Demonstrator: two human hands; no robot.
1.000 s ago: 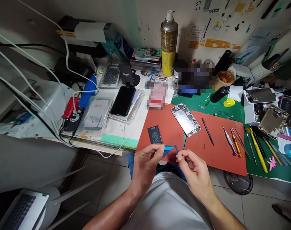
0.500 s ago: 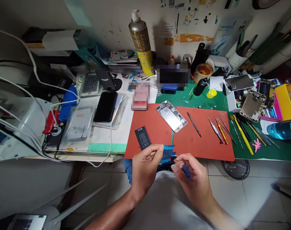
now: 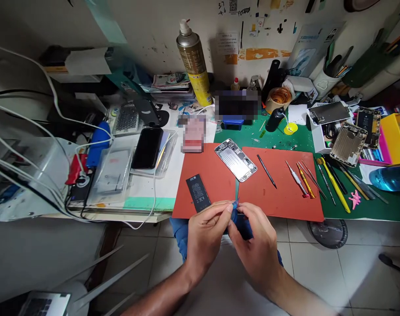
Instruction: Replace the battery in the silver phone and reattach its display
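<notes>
Blue film (image 3: 234,211) is pinched between the fingertips of my left hand (image 3: 208,235) at the front edge of the orange-red mat (image 3: 285,175). My right hand (image 3: 257,239) has closed fingers on the film's right side, close beside the left fingertips. Just beyond my left hand lies a black battery (image 3: 198,192), flat on the mat. Further back, an opened phone housing (image 3: 236,160) shows its silver inside and circuit board. A dark pointed tool (image 3: 266,171) rests to its right.
Screwdrivers (image 3: 297,179), tweezers and a yellow brush (image 3: 333,186) lie at the right. A black phone (image 3: 147,148) sits on plastic cases at the left. Behind stand a spray can (image 3: 195,66) and a small black bottle (image 3: 275,120). White cables (image 3: 154,188) hang over the left edge.
My right hand has moved left to meet my left hand and the film. The blue film, spread flat before, now looks bunched and narrower. The view has shifted slightly.
</notes>
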